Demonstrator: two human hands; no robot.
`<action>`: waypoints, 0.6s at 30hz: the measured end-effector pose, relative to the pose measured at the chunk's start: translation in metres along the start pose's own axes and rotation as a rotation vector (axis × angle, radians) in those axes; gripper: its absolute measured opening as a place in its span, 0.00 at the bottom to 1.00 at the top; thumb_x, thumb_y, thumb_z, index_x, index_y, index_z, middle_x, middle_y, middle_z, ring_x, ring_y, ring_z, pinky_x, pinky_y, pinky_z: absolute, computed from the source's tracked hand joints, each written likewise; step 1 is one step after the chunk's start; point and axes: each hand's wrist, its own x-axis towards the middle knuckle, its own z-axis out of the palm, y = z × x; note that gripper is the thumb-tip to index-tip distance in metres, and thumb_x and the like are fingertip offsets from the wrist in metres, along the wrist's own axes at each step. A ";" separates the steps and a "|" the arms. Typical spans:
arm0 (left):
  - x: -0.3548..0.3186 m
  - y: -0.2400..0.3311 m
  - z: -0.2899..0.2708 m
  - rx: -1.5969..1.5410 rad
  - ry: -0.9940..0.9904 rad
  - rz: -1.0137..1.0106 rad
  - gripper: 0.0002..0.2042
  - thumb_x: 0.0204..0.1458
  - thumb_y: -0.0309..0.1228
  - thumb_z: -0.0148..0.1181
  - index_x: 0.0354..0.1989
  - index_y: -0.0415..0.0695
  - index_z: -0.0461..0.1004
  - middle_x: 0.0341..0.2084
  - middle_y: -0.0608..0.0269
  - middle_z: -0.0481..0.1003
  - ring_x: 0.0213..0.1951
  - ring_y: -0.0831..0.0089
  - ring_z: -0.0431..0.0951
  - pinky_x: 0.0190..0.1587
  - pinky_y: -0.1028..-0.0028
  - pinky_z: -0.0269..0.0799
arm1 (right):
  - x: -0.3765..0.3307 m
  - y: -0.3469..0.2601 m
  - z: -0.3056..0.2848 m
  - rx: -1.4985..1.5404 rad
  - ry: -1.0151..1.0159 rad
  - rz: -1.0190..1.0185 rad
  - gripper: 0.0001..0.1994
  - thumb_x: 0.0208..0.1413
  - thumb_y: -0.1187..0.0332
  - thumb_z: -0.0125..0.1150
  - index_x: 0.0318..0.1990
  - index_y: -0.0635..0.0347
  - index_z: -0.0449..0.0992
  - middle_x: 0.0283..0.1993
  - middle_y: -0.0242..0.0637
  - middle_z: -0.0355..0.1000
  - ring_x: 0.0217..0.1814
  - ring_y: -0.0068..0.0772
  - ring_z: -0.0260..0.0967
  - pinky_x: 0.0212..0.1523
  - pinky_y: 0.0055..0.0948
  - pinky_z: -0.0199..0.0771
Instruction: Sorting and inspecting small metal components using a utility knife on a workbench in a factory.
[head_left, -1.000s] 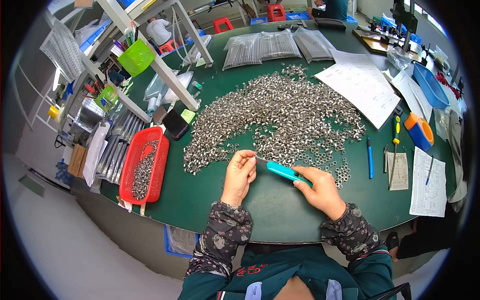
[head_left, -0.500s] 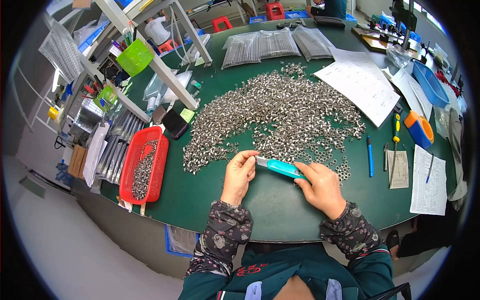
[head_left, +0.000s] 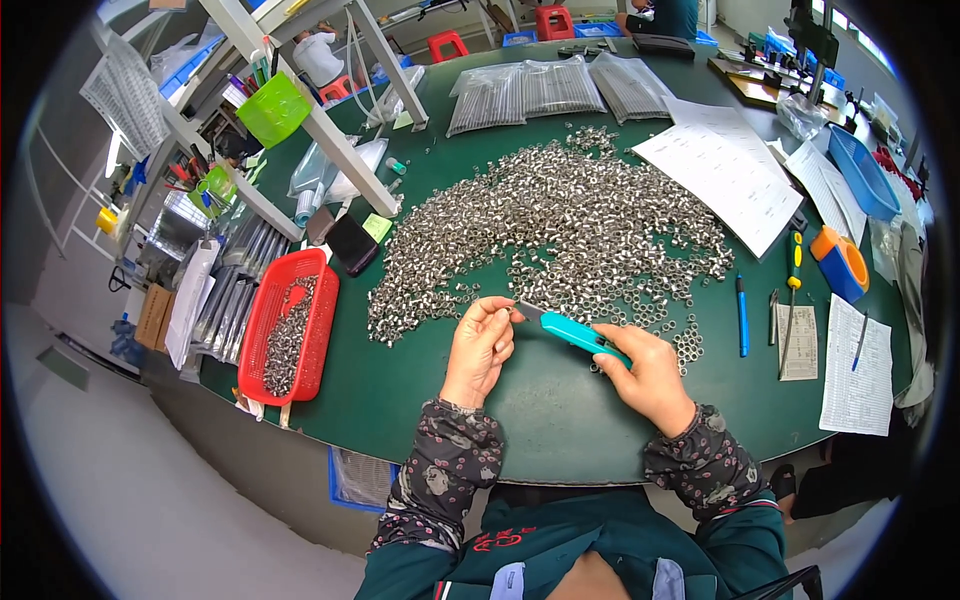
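My right hand [head_left: 648, 378] is wrapped round a teal utility knife [head_left: 582, 333], its thumb and fingers on the handle. The knife's short grey blade [head_left: 529, 311] points left, its tip at the fingertips of my left hand [head_left: 482, 350]. Thumb and forefinger of that hand are pinched together on something too small to make out, beside the blade. Beyond both hands, a broad heap of small shiny metal rings [head_left: 560, 215] spreads over the green table [head_left: 560, 430]. Some loose rings [head_left: 688, 342] lie just past my right hand.
A red basket [head_left: 322, 330] with more metal pieces stands at the left, near a dark phone [head_left: 351, 244]. Plastic bags of rods [head_left: 562, 88] lie at the back. Paper sheets [head_left: 715, 185], a blue pen [head_left: 742, 318], a yellow-handled screwdriver [head_left: 795, 258] and an orange-blue tape dispenser [head_left: 838, 262] are at right.
The knife has tilted more steeply, with its handle end lower and nearer me, and its blade looks darker. My right hand has shifted slightly nearer me; my left hand keeps its pinch.
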 end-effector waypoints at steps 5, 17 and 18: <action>0.000 0.000 0.001 -0.034 0.011 -0.006 0.05 0.54 0.26 0.49 0.37 0.40 0.68 0.28 0.65 0.69 0.17 0.88 0.58 0.14 0.88 0.50 | 0.000 -0.001 0.000 0.008 -0.052 0.018 0.13 0.46 0.66 0.57 0.41 0.56 0.72 0.26 0.39 0.69 0.26 0.43 0.67 0.26 0.36 0.66; -0.001 0.000 0.004 -0.017 0.027 -0.012 0.04 0.53 0.26 0.51 0.35 0.40 0.68 0.20 0.71 0.65 0.16 0.87 0.57 0.15 0.87 0.48 | -0.001 0.008 0.003 0.155 -0.159 0.078 0.13 0.47 0.65 0.56 0.41 0.58 0.73 0.33 0.44 0.72 0.32 0.44 0.70 0.33 0.35 0.69; -0.001 0.000 0.004 -0.004 0.041 -0.018 0.04 0.53 0.27 0.51 0.35 0.41 0.68 0.20 0.71 0.64 0.16 0.87 0.56 0.15 0.87 0.48 | -0.001 0.009 0.003 0.167 -0.158 0.079 0.13 0.47 0.66 0.56 0.41 0.59 0.73 0.34 0.44 0.72 0.32 0.44 0.70 0.33 0.35 0.69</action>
